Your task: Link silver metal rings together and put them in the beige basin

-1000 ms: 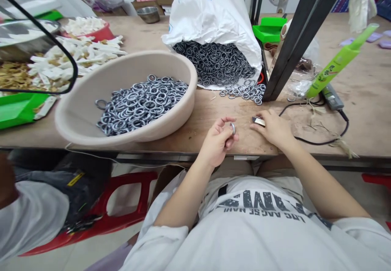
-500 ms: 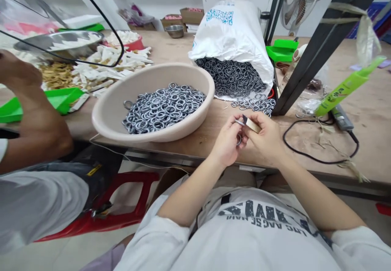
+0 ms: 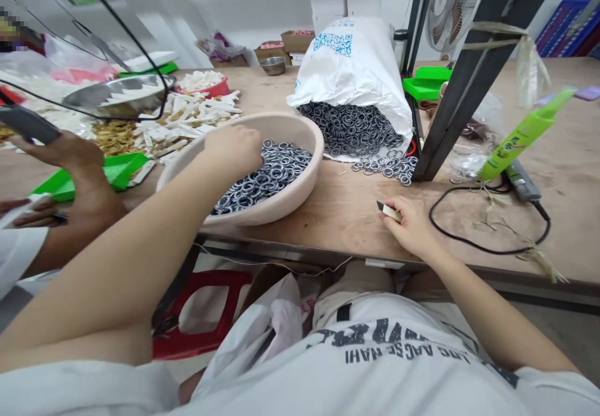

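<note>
My left hand is curled over the beige plastic basin, its knuckles up and its fingertips hidden. Beneath it in the basin lies a heap of grey metal rings. Whether the fingers hold a ring cannot be seen. Resting low over the table's front part, my right hand is closed around a small knife with a pale handle and a dark, slanted blade tip that points left.
Rings spill from a white sack behind the basin; loose ones lie at its mouth. A dark metal post and a black cable stand right. At left, a co-worker's hand is near a green tray.
My left hand has left the right one and moved left over the basin. The right hand, still gripping the knife, sits slightly lower and farther right. The camera view has shifted somewhat.
</note>
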{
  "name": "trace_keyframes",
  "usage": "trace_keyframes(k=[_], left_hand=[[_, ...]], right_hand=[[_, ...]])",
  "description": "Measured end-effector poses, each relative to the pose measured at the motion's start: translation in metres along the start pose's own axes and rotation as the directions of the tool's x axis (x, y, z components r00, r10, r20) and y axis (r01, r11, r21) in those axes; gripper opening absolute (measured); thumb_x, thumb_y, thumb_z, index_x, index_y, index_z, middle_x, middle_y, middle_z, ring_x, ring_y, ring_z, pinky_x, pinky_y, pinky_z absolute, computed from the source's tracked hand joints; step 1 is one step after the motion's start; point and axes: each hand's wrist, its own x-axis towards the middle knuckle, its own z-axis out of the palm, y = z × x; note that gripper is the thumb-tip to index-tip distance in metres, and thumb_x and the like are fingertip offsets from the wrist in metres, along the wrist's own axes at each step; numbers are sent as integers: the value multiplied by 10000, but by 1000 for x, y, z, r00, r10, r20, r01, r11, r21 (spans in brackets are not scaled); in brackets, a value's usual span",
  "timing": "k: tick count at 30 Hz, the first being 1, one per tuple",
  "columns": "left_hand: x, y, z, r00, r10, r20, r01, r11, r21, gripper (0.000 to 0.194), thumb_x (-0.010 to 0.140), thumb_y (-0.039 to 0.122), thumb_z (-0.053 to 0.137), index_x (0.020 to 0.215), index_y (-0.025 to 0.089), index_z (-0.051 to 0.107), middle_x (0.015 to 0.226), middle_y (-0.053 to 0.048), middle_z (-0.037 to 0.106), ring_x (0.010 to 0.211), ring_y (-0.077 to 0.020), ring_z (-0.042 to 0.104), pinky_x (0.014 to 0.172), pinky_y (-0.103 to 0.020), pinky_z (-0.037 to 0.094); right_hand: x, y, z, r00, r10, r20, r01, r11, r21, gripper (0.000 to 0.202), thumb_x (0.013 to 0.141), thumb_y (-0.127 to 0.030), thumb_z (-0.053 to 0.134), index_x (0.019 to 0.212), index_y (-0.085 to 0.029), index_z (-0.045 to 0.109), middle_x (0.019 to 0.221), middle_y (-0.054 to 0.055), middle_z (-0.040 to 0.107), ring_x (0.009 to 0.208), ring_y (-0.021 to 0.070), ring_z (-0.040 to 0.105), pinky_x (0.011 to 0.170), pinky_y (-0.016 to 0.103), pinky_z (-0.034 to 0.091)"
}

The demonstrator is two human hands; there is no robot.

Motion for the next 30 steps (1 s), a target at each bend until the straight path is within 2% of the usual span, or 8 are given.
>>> trace_keyframes(k=[3,8,16,20,22,25,27,30], left_hand=[[16,36,-2,992,-20,122,-28,923,384,295,894,319,617,979,49,702,1097,-206,685,1136,-335,567,995,-532,429],[56,71,7,977,-22,212,-42,956,291,333,820,388,726,867,60,705,1040,-205,683,1268,-432,478,1077,-628,324],[95,-28,43,955,76,287,-147,961,235,329,877,433,643,734,139,683,741,-34,643,1033,-231,582,1075,-454,378],[76,-33,31,948,18,317,-129,934,334,184,899,231,568,969,170,727,867,-38,699,917,-189,602,974,-364,440],[68,-3,15,972,98,215,-164,935,313,280,932,226,479,1107,146,682,1029,-73,693,1001,-207,601,988,-389,427],[76,74,3,962,264,75,-272,953,136,389,969,292,390,1188,92,642,1195,-96,622,1179,-261,546,1064,-458,365],[95,133,14,936,316,154,-328,942,63,356,924,288,483,1108,56,680,1141,-115,633,1212,-312,544,1079,-471,364],[135,200,53,944,216,250,-206,976,-66,291,793,260,658,999,71,740,1068,-173,683,1185,-373,576,1069,-483,391]], right_hand=[[-12,10,0,998,61,9,-61,998,-5,137,885,-248,575,981,-206,662,918,51,685,846,216,623,732,320,435],[-17,13,-3,994,105,-32,-103,993,52,101,919,-268,563,946,-220,647,872,37,668,800,204,618,716,315,433],[-13,12,-10,990,115,75,-121,989,80,88,927,-237,543,950,-230,628,854,30,635,710,177,592,589,282,420],[-15,12,-10,992,102,78,-108,992,71,116,913,-217,551,1001,-237,624,885,40,637,737,187,597,561,280,424],[-16,13,-9,992,98,74,-103,992,72,132,915,-213,548,1021,-238,623,897,44,640,758,193,603,569,283,432],[-17,15,-8,992,104,66,-109,991,74,119,924,-224,539,1010,-238,620,907,52,643,780,204,611,579,291,441],[-18,15,-8,994,99,38,-102,991,86,101,925,-227,540,991,-240,615,904,56,645,800,213,618,590,296,445],[-18,14,-9,996,88,-6,-87,990,110,100,920,-214,542,987,-244,611,887,53,644,805,214,621,615,302,453]])
